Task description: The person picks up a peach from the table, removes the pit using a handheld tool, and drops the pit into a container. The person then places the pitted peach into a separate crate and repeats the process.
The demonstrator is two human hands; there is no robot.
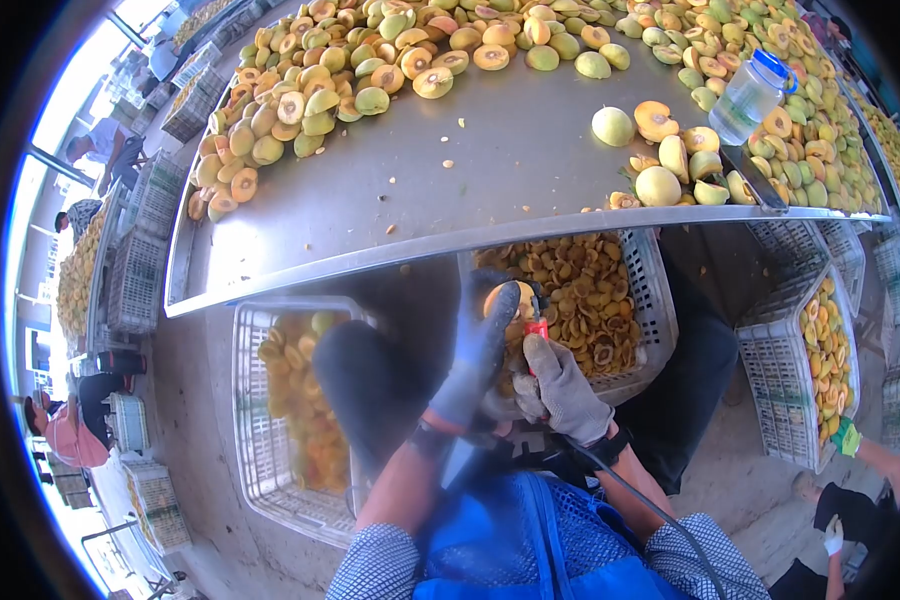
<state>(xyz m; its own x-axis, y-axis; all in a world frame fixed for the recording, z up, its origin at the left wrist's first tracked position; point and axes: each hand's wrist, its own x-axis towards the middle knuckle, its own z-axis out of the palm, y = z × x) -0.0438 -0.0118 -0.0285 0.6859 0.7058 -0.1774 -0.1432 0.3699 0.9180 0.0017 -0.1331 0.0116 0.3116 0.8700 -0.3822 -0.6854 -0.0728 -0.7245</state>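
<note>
Fruit [524, 303] sits in left hand [475, 345], tool [538, 328] in right [567, 390].

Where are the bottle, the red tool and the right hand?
Bottle [745, 110]: head view, middle of its clear body.
Red tool [537, 329]: head view, on its red part.
Right hand [570, 386]: head view, on its glove.

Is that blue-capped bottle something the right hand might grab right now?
Probably not immediately: the right hand is gripping a red-handled tool on the near side of the table, while the bottle sits farther off among fruit. With the tool put down, the way looks open.
</note>
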